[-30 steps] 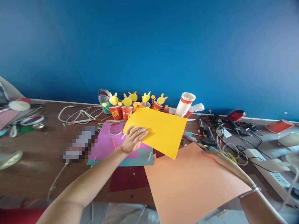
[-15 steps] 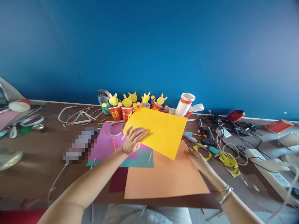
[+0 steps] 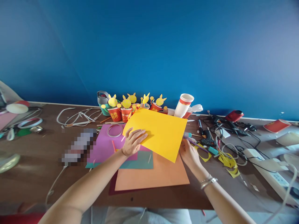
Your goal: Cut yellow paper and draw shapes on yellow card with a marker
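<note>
My left hand (image 3: 133, 143) has its fingers over the left lower edge of a yellow paper sheet (image 3: 161, 132), which is tilted above the other sheets; the thumb is mostly hidden. Partly beneath it lies an orange paper sheet (image 3: 154, 179). At that sheet's right edge is my right hand (image 3: 189, 155), fingers curled, their tips close to the yellow sheet. Under the left forearm are a purple sheet (image 3: 104, 141) and a teal sheet (image 3: 142, 158). A dark red sheet (image 3: 113, 185) peeks out below the orange one.
Red paper cups (image 3: 115, 114) with yellow eared paper figures stand along the wall. A stack of white cups (image 3: 183, 105) leans beside them. To the right are a glue gun (image 3: 207, 138), yellow paper scraps (image 3: 227, 160), cables and a power strip (image 3: 275, 177). A tape ring (image 3: 115, 130) rests on the purple sheet.
The orange sheet has slid left and away from me, further under the yellow one, and my right hand has moved left with it. My left hand and the yellow sheet have hardly moved.
</note>
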A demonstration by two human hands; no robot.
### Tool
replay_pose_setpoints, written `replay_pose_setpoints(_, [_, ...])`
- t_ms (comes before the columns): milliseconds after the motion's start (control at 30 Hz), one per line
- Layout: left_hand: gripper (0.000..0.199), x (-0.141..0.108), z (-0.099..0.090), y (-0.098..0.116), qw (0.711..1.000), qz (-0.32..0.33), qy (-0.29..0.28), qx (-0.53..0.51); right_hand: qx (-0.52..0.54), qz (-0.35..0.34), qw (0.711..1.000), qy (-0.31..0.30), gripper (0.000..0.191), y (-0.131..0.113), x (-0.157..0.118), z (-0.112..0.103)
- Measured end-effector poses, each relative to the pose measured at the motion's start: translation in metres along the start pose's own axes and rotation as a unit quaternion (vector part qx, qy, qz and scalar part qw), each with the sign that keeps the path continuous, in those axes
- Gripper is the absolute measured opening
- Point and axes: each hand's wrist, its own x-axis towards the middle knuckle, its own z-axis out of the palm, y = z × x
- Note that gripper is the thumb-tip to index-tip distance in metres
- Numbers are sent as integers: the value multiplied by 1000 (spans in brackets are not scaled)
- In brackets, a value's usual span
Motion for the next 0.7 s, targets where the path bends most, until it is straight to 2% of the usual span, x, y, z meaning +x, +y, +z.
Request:
replay_pose_setpoints(67, [38,1,0,1,1000,8,-3,9,115,46,992,-27,55,-8,2,-12])
replay_pose_setpoints(133, [35,4,0,4,999,33,-9,26,276,99,948,-125,69,-18,2,-20])
replay_pose_setpoints(200, [35,7,0,9,997,66,-19,43,377,114,900,-189,63,-27,1,-22])
replay_pose_setpoints(267, [37,10,-2,13,993,105,-40,44,400,110,892,-179,52,-29,2,-24])
replay_pose_setpoints(367, [38,11,-5,14,989,135,-65,0,381,101,909,-134,49,-17,12,-39])
replay_pose_setpoints(433, [44,9,-7,10,996,80,-19,-25,357,124,911,-165,49,-1,22,-60])
replay_pose_setpoints(500, [49,7,-7,4,998,-29,56,-30,334,172,906,-193,53,16,29,-86])
replay_pose_setpoints(567, [49,6,-7,-1,990,-112,84,-30,320,193,899,-227,58,29,32,-107])
replay_pose_setpoints(633, [45,8,-6,-4,990,-131,32,-30,289,213,887,-292,59,39,30,-117])
replay_pose_setpoints(700, [42,11,-4,-4,991,-114,-62,-22,250,205,880,-346,55,44,26,-116])
